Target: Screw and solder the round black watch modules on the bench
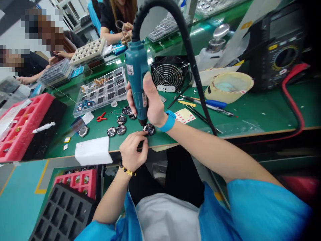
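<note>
Blue sleeves (260,207) reach out from nearest us. Our left fingers (139,134) pinch a round black circuit board (149,129) at its edge, keeping it from turning on the green table (258,110). Our right fingers (147,87) clench a teal electric screwdriver (136,67) upright above that board. Similar boards (121,130) sit just beside, within easy reach, and a clear compartment tray (100,92) lies further up, left of center.

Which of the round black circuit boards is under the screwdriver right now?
The rightmost round circuit board, steadied by the left hand beneath the blue electric screwdriver; the other boards lie apart from it on the green mat.
</note>
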Available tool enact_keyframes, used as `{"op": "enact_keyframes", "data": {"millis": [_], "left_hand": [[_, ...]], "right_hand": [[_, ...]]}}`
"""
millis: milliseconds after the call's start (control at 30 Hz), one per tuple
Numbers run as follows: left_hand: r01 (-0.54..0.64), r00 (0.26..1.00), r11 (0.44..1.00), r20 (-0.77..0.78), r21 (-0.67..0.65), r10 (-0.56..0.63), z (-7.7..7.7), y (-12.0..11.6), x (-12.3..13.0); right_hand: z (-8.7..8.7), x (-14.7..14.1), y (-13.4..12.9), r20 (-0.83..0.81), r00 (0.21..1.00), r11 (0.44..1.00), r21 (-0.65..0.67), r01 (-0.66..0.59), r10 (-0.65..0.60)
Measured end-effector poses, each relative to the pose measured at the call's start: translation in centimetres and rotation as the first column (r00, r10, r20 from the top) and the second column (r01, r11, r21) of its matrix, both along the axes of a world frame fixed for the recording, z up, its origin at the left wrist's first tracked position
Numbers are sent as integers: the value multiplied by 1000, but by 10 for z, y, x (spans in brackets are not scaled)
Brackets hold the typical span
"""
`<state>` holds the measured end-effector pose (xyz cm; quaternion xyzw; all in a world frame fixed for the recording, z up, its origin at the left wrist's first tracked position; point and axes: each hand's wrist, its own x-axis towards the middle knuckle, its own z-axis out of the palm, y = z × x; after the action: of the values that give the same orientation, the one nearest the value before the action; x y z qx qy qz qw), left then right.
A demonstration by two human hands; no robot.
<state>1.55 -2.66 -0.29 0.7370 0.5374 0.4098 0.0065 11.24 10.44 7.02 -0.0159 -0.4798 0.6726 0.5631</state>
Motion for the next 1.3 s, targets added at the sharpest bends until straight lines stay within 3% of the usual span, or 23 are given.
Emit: {"op": "enact_keyframes", "data": {"millis": [367,600,1067,1300], "left_hand": [[-1,1000,1000,-16,15,1,-2,-1,-1],[8,1000,1000,-24,30,-7,-3,0,-1],[11,1000,1000,-20,12,-11,-4,0,-1],[-21,998,1000,-54,18,22,-5,0,-1]], "right_hand": [[-4,-3,-6,66,997,998,56,-32,29],[1,2,-12,193,981,1000,-28,-12,17],[1,2,-15,242,970,1000,-11,-15,17],[-2,1,-22,117,991,984,157,-79,61]]}}
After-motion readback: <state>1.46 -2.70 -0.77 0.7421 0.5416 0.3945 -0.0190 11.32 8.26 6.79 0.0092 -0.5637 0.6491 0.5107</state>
